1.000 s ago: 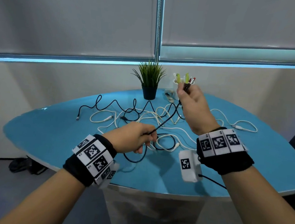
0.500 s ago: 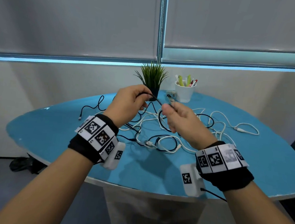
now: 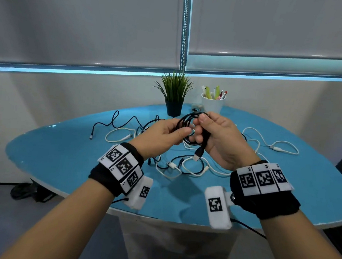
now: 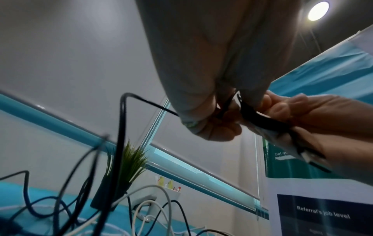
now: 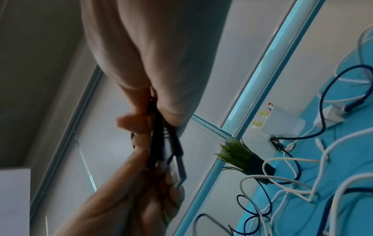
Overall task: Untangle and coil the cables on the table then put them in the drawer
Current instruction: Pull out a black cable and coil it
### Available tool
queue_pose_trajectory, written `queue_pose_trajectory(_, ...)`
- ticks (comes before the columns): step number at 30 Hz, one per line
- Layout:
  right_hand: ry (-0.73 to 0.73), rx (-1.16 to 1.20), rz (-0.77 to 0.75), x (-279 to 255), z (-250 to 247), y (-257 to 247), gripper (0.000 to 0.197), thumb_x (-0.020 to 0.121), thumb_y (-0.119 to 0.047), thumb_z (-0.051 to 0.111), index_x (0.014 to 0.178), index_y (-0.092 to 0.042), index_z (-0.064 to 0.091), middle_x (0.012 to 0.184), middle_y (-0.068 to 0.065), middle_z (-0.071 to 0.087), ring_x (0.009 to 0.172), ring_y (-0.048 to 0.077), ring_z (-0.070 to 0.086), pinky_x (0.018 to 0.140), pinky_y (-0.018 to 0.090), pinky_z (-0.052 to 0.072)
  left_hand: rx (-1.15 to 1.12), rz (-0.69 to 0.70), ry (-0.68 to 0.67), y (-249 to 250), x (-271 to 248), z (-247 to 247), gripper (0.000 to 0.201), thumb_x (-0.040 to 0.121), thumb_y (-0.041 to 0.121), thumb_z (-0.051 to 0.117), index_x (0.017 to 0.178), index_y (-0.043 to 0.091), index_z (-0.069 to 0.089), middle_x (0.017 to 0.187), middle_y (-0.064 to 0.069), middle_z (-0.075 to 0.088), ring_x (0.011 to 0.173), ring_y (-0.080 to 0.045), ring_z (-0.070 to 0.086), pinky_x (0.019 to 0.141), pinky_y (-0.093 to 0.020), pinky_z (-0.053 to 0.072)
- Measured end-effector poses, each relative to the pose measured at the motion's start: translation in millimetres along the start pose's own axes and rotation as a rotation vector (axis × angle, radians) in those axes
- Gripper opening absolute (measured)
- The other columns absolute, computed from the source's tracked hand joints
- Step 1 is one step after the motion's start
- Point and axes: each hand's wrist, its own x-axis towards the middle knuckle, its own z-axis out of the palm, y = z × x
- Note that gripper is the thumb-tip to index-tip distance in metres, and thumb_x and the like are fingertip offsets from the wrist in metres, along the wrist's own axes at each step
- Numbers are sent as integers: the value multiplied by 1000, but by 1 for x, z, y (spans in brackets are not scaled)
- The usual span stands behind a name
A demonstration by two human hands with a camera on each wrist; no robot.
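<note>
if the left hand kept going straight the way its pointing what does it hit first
Probably the right hand: the left hand points right at it, both gripping the black cable coil between them. Depth looks matched.

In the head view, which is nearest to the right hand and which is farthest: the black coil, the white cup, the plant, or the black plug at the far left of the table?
1. Black coil: held in the right hand.
2. White cup: just behind the hand.
3. Plant: behind, further left.
4. Black plug: far left on the table.
</note>
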Motion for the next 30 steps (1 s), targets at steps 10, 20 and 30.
queue_pose_trajectory(10,-137,-52,124,-5,-1,-9,39,99,-31,36,66,-12,43,40,-4,32,37,12,34,64,26,50,21,38,-22,0,4,5,35,100,23,37,73,17,59,61,10,60,57,-6,48,61,-16,43)
queue_pose_trajectory(20,71,237,-18,5,-7,-15,33,102,-27,29,76,-13,45,80,13,73,65,21,68,69,26,55,236,-95,-179,-22,1,18,21,100,15,36,85,12,51,75,2,56,57,-6,58,58,-18,45)
queue_pose_trajectory(30,270,72,-189,18,-12,-10,14,98,-13,45,108,-7,53,123,13,57,121,20,54,106,33,41,521,-5,-400,-18,-18,19,14,99,20,40,91,18,52,83,10,52,82,-17,58,71,-22,42)
